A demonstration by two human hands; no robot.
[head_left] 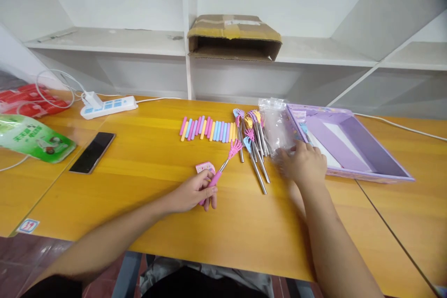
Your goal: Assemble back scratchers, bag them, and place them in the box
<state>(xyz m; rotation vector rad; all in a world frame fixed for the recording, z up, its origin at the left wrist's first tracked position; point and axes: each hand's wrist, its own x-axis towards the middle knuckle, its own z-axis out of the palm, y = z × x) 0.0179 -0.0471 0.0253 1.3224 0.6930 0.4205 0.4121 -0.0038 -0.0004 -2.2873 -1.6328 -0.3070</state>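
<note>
My left hand (197,191) is closed around the pink handle of a back scratcher (223,167), whose pink hand-shaped head points up and away. A small pink printed card (205,166) shows just behind those fingers; whether they hold it too I cannot tell. My right hand (307,163) is at the lower end of a stack of clear plastic bags (275,123), its fingers curled in on the edge and slightly blurred. Between the hands lie several metal back scratcher rods (256,167) with pink, blue, yellow and purple heads. Several coloured handle tubes (209,129) lie in a row behind.
A purple open box (387,172) stands right of the bags. On the left are a phone (92,152), a green-and-white pouch (37,139), a power strip (110,106) and red packages (33,100). A cardboard box (233,25) sits on the white shelf (139,41).
</note>
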